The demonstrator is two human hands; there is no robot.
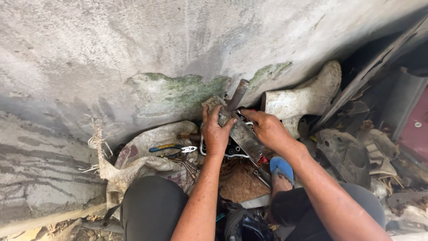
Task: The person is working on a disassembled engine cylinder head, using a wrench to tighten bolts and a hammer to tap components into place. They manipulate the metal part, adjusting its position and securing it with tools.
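Note:
My left hand (pixel 217 133) grips a dirty grey metal part (pixel 243 134), a flat block with a rusty tube (pixel 237 94) sticking up from its far end toward the concrete wall. The fingers of my right hand (pixel 266 127) press on the block's right side, beside something small and red that I cannot make out. Both hands hold the part above a cluttered heap of tools. My knees in dark trousers frame the bottom, and my right foot wears a blue sandal (pixel 281 167).
A woven sack (pixel 147 156) lies at left with blue-handled pliers (pixel 171 147) and other tools on it. A dirty white rubber boot (pixel 307 96) leans against the wall (pixel 133 53). Scrap metal and dark plastic parts (pixel 345 154) pile at right.

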